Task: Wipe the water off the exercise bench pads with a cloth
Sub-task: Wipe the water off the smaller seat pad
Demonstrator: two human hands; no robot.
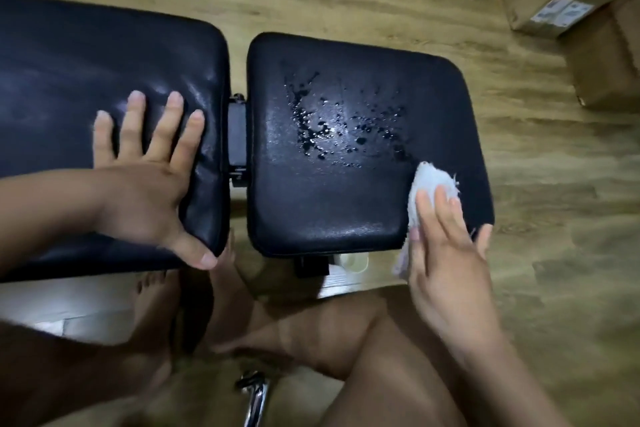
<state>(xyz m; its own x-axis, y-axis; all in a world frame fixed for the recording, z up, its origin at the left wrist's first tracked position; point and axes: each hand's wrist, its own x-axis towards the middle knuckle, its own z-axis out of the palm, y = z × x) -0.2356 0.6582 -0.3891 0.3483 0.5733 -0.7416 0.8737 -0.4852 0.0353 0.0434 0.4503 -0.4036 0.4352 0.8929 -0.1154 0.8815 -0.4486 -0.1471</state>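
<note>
Pressing cloth (433, 184) onto wet seat pad (329, 215), right hand (446, 260) fingers straight; left hand (145, 191) spread flat on back pad (69, 62).

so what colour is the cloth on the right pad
White. The cloth shows best in the head view, under the right hand on the black pad.

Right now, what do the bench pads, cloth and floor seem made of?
Bench pads: likely black vinyl or leather, glossy; creases show and water beads on top.
Cloth: white, terry-like fabric; fuzzy, frayed edge.
Floor: wood-look planks, laminate or vinyl perhaps; grain and straight seams show.
</note>
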